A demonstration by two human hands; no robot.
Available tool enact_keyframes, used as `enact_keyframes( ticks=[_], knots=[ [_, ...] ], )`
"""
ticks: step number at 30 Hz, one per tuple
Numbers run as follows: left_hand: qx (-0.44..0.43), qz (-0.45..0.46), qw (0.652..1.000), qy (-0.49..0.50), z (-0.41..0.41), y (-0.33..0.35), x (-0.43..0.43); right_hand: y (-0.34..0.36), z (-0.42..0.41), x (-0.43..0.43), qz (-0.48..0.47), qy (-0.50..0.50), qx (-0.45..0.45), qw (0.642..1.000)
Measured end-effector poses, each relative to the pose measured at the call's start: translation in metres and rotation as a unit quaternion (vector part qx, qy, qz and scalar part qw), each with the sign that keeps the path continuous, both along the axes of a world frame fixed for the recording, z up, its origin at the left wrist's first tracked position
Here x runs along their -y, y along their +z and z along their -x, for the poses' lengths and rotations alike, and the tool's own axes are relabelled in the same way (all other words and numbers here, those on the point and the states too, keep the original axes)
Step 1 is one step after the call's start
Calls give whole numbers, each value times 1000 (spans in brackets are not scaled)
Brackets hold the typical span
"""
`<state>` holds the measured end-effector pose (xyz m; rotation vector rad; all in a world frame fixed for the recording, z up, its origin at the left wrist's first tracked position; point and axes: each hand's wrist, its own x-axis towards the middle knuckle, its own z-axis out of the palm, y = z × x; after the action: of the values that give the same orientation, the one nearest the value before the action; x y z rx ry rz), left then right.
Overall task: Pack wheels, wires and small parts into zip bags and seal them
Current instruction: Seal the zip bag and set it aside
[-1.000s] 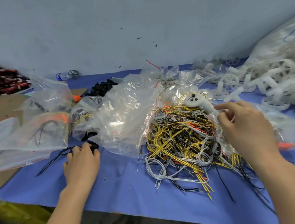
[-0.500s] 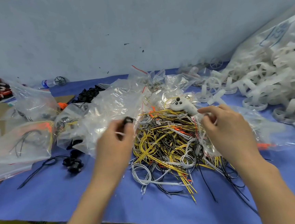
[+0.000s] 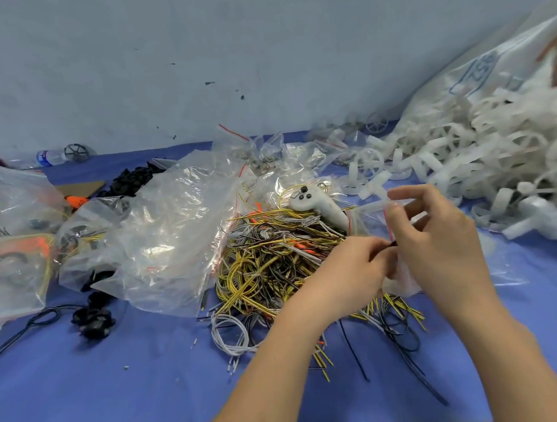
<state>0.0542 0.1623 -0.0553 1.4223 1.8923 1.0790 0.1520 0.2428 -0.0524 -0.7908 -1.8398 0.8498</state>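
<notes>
- Zip bag (image 3: pixel 401 269), small and clear with a red seal line, is held up over the wire pile (image 3: pixel 285 264), pinched by the right hand (image 3: pixel 438 244).
- Left hand (image 3: pixel 353 275) pinches a small black part (image 3: pixel 393 244) at the bag's mouth.
- White controller (image 3: pixel 320 203) lies just behind; large crumpled bag (image 3: pixel 171 233) to the left, white wheels (image 3: pixel 488 159) heaped right on the blue table (image 3: pixel 117 386).

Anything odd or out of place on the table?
Yes: a white controller lies on the wire pile, not a part to pack. White wheels spill from the big sack onto the cloth.
</notes>
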Motion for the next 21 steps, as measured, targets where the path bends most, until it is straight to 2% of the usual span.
enact_keyframes(
  ticks=[5, 9, 11, 16, 18, 21],
  knots=[
    [-116, 23, 992, -40, -8, 3, -11, 8, -17, -4, 8, 1, -60, 998],
    [-253, 58, 965, 30, -13, -2, -14, 10, -22, -3, 10, 15, -63, 998],
    [-289, 35, 955, 61, -11, 0, -13, 10, -23, -3, 8, 17, -54, 998],
    [-287, -97, 939, 161, 10, 10, 0, 12, -26, -1, 0, 16, -45, 999],
    [-267, -109, 942, 173, 17, 9, 4, 11, -25, 3, -10, 16, -28, 999],
    [-240, -81, 958, 136, 20, 2, 5, 5, -26, 12, -24, 18, 25, 999]
  ],
)
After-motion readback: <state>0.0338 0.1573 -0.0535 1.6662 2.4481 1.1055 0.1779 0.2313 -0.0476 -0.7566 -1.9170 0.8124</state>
